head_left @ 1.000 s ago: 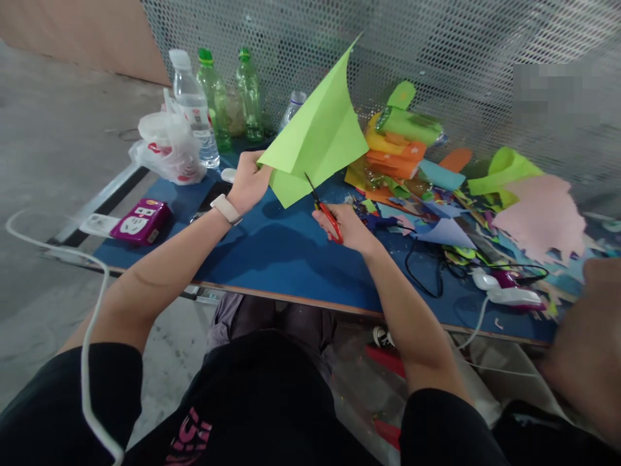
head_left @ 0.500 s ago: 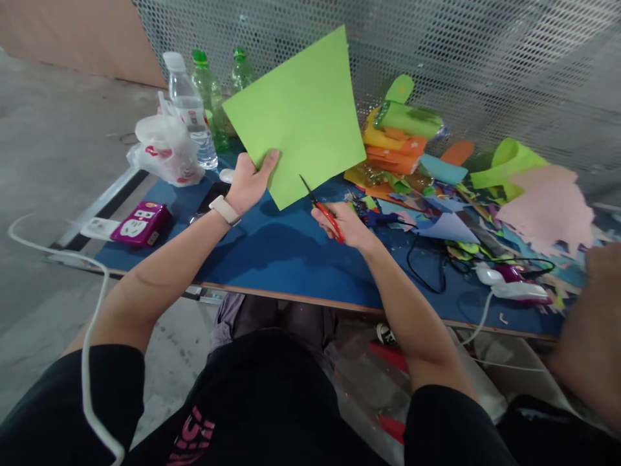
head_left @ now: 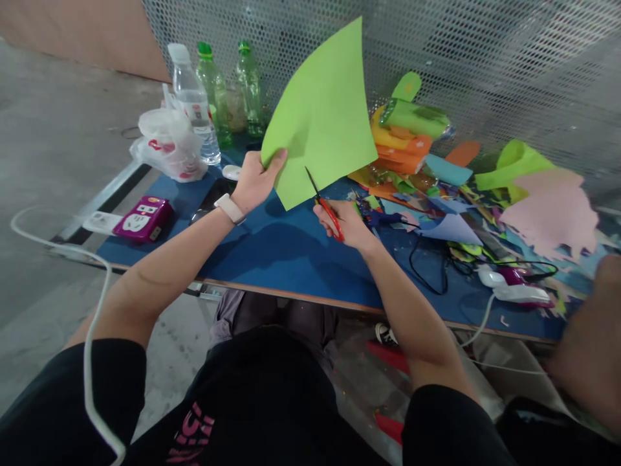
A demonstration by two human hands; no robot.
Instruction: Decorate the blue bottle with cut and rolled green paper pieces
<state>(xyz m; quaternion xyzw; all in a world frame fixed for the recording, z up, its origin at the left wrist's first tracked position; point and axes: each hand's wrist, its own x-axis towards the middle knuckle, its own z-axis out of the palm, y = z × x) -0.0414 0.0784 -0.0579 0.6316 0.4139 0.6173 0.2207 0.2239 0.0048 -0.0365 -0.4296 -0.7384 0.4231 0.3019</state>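
My left hand (head_left: 256, 181) pinches the lower left edge of a light green paper sheet (head_left: 324, 120) and holds it upright above the blue table (head_left: 272, 249). A pale watch band is on that wrist. My right hand (head_left: 347, 224) grips red-handled scissors (head_left: 326, 208). Their dark blades point up and left and touch the sheet's lower edge.
Bottles (head_left: 213, 97) and a white plastic bag (head_left: 169, 144) stand at the back left by a mesh wall. A purple box (head_left: 141, 219) lies left. Coloured paper scraps (head_left: 436, 175), a pink sheet (head_left: 550, 210) and a glue gun (head_left: 514, 288) fill the right. Another person's arm (head_left: 589, 336) shows at far right.
The green sheet was folded, then opened flat, and now is turned and curved with its point up. The scissors stayed near its lower edge.
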